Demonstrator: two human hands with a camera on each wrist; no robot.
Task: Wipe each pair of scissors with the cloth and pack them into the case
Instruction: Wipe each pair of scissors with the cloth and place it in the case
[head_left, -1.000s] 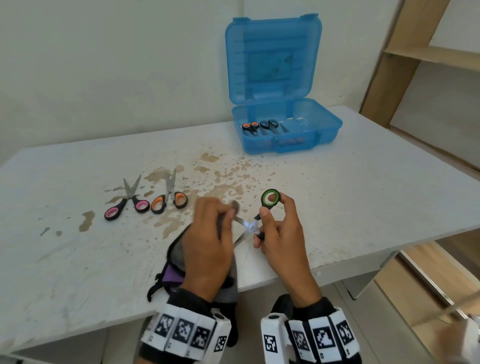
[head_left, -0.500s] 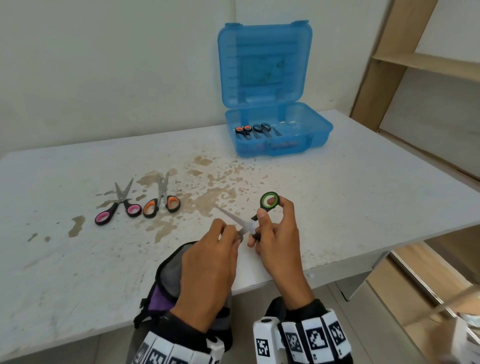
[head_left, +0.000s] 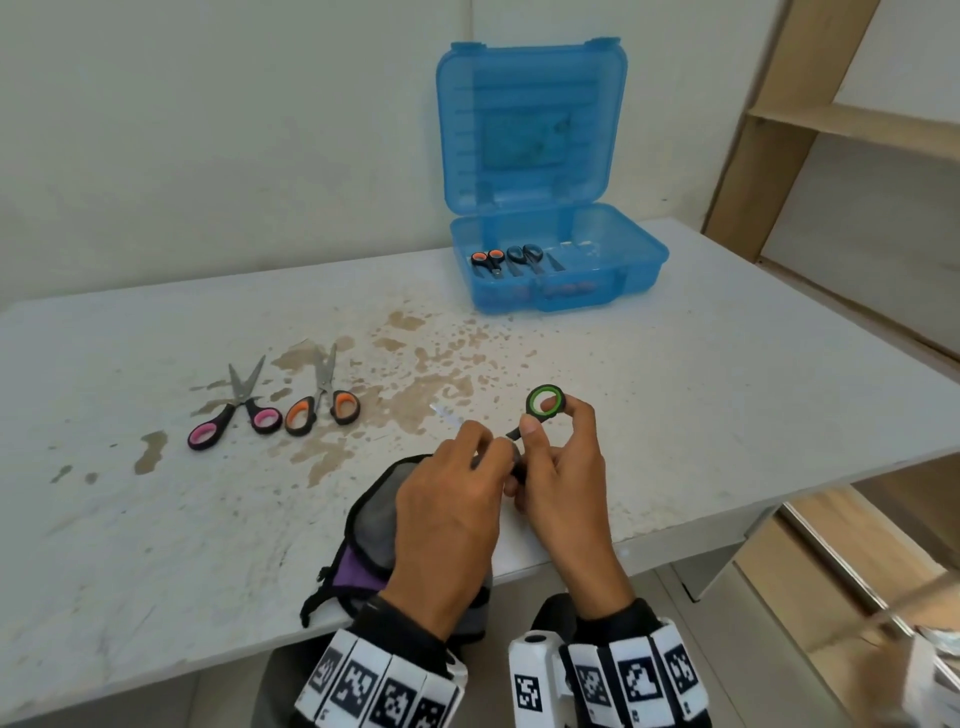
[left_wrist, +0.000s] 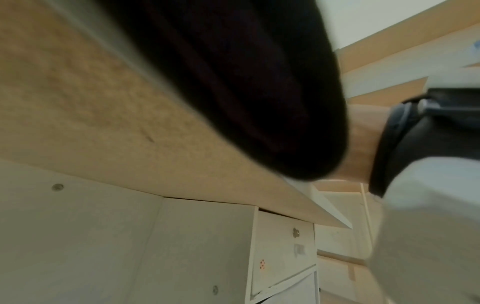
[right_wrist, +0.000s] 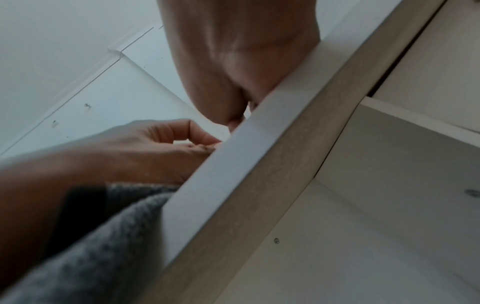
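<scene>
Holding green-handled scissors (head_left: 540, 410) in our right hand (head_left: 563, 488), thumb and fingers pinching the green ring above the near table (head_left: 727, 389) edge. Our left hand (head_left: 447, 514) is curled round the grey cloth (head_left: 379, 519), fingertips pinched on the blade; blurred tip pokes out to the left. Pink-handled scissors (head_left: 234, 415) and orange-handled scissors (head_left: 324, 402) lie side by side on the stained tabletop, well left. Blue case (head_left: 561, 291) stands open at the back, two pairs already in its tray.
</scene>
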